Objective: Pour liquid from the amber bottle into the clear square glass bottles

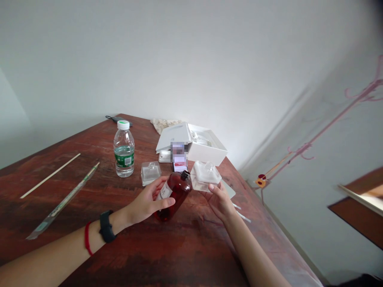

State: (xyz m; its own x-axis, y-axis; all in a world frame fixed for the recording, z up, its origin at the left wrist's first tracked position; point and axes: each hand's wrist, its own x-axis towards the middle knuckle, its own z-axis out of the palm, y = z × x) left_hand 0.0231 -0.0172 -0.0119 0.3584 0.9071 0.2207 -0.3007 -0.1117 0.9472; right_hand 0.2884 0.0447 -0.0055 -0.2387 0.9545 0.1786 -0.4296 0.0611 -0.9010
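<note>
My left hand (157, 199) is wrapped round a brown-red bottle (178, 189) with a white label. The bottle has no cap on its dark neck and leans to the right. Its mouth is beside a clear, square glass jar (205, 179) with a rounded knob on top, which my right hand (220, 199) grips by its near right side. I cannot tell whether the bottle's neck touches the jar. A similar clear square jar (151, 172) stands on the table behind my left hand.
On the wooden table (143, 255) are a water bottle (124, 155), a wooden chopstick (50, 175), wrapped chopsticks (66, 201), a lit phone (180, 161) and an open white box (206, 149). Thin white sticks (243, 216) lie near my right wrist. A pink coat stand (326, 133) is at right.
</note>
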